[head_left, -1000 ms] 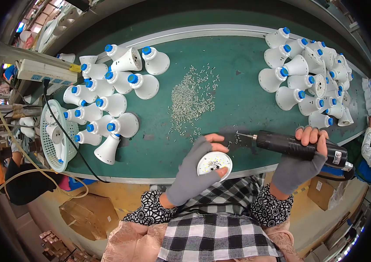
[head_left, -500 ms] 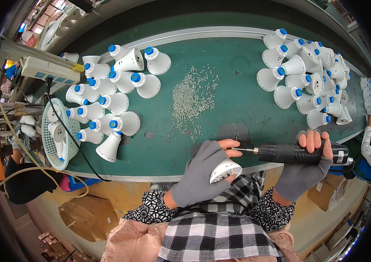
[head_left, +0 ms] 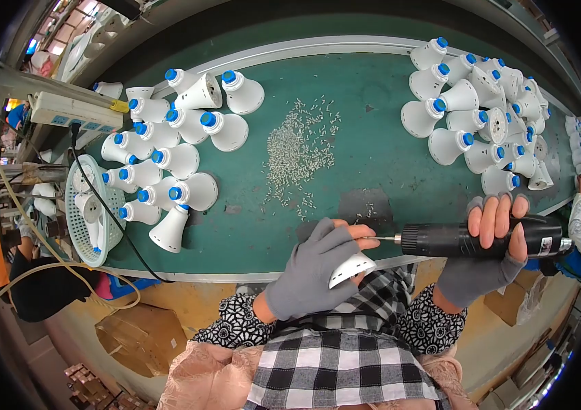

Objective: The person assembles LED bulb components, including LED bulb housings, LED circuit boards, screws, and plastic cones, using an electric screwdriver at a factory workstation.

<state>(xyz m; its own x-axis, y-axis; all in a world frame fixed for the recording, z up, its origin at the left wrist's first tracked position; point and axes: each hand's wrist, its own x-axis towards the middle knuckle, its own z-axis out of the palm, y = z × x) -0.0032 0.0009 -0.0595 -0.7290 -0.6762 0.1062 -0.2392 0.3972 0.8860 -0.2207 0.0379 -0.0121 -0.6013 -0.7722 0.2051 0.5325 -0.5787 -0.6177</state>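
Observation:
My left hand (head_left: 311, 273), in a grey fingerless glove, is closed around a white cone-shaped housing (head_left: 353, 268), whose wide rim shows below the fingers. Its thumb and forefinger are at the tip of a thin screwdriver bit; whether a screw is pinched there is too small to tell. In my right hand (head_left: 482, 263), gloved the same way, lies a black electric screwdriver (head_left: 434, 239), held level with its bit pointing left. Small silvery screws (head_left: 290, 154) lie in a loose heap on the green tabletop (head_left: 249, 184) beyond my hands.
White housings with blue caps (head_left: 174, 160) stand and lie at the left, with more in a cluster (head_left: 465, 123) at the right. A pale basket (head_left: 78, 232) holds several parts beside a power strip (head_left: 75, 113) and a hanging black cable. Another person's sleeve (head_left: 579, 225) shows far right.
The housing in my left hand has tilted, so its holed face is now mostly turned out of sight. My right-hand grip on the screwdriver has shifted slightly.

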